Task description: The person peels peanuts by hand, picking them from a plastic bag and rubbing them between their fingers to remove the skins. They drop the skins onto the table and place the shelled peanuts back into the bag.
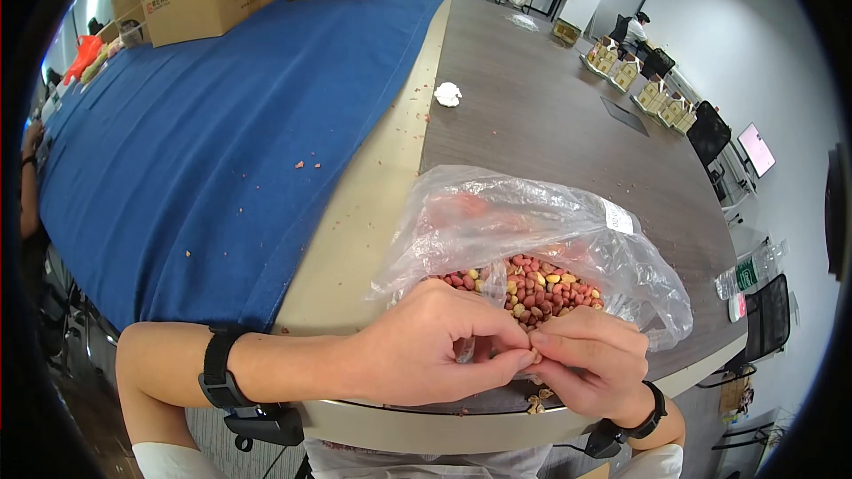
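Observation:
My left hand (439, 341) and my right hand (595, 359) meet in front of the bag, thumbs and fingertips pinched together on a small pale peanut (535, 356), mostly covered by the fingers. Just behind them lies a clear plastic bag (524, 213) with a white label. Its near side gapes, showing many red-skinned peanuts (550, 288), some of them yellowish. Below my fingertips, bits of peanut skin and pieces (539, 401) rest near the table's front edge.
A blue cloth (222, 133) covers the left of the table (524, 124), with crumbs scattered on it. Cardboard boxes (213, 0) stand at the back left. A crumpled white tissue (448, 94) lies beyond the bag; a water bottle (750, 275) is at the right. Other people sit farther off.

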{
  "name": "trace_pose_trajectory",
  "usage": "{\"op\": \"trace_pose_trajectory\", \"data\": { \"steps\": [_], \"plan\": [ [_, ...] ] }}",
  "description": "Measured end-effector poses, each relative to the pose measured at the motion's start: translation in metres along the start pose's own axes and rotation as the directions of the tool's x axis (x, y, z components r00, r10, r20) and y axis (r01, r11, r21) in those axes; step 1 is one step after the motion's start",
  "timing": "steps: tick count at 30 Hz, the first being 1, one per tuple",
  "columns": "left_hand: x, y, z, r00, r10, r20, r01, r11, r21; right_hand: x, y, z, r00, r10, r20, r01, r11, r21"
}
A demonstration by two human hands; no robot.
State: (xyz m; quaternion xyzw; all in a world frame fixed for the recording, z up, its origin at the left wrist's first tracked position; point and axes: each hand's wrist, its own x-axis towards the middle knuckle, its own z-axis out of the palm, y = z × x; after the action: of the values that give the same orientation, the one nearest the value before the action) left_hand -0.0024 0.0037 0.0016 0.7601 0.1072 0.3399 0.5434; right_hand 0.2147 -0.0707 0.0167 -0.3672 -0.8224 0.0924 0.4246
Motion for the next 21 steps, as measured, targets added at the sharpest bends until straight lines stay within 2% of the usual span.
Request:
{"op": "trace_pose_trajectory", "data": {
  "steps": [10, 12, 13, 15, 16, 17, 18, 19, 21],
  "plan": [
    [-0.0010, 0.0008, 0.0007, 0.999, -0.051, 0.017, 0.052, 0.998, -0.041, 0.0000, -0.0014, 0.0000, 1.000, 0.014, -0.007, -0.014, 1.000, -0.026],
    [-0.0005, 0.0003, 0.0011, 0.990, -0.136, 0.036, 0.138, 0.987, -0.078, 0.0014, -0.0011, -0.0009, 0.999, -0.029, 0.022, 0.031, 0.997, -0.074],
    [-0.0002, 0.0001, 0.0018, 0.990, -0.133, 0.034, 0.136, 0.988, -0.075, 0.0019, -0.0019, -0.0017, 0.999, -0.033, 0.022, 0.035, 0.997, -0.074],
    [-0.0018, 0.0010, 0.0041, 0.967, -0.249, 0.053, 0.255, 0.940, -0.228, 0.0027, -0.0054, -0.0019, 0.997, -0.053, 0.050, 0.061, 0.985, -0.159],
    [-0.0030, 0.0008, 0.0053, 0.970, -0.236, 0.056, 0.242, 0.941, -0.235, 0.0031, -0.0062, -0.0014, 0.996, -0.084, 0.036, 0.089, 0.984, -0.154],
    [-0.0042, 0.0010, 0.0063, 0.974, -0.222, 0.052, 0.228, 0.946, -0.233, 0.0016, -0.0069, -0.0010, 0.998, -0.048, 0.035, 0.052, 0.993, -0.109],
    [-0.0038, 0.0039, 0.0048, 0.967, -0.249, 0.061, 0.256, 0.947, -0.194, 0.0012, -0.0068, -0.0001, 0.999, -0.021, 0.035, 0.023, 0.998, -0.059],
    [-0.0031, 0.0082, 0.0035, 0.955, -0.286, 0.073, 0.295, 0.921, -0.253, -0.0002, -0.0067, -0.0002, 0.997, -0.071, 0.016, 0.071, 0.996, -0.046],
    [-0.0020, 0.0010, 0.0065, 0.954, -0.298, 0.026, 0.292, 0.910, -0.296, -0.0009, -0.0075, -0.0027, 0.999, 0.024, -0.029, -0.025, 0.999, -0.037]
  ]
}}
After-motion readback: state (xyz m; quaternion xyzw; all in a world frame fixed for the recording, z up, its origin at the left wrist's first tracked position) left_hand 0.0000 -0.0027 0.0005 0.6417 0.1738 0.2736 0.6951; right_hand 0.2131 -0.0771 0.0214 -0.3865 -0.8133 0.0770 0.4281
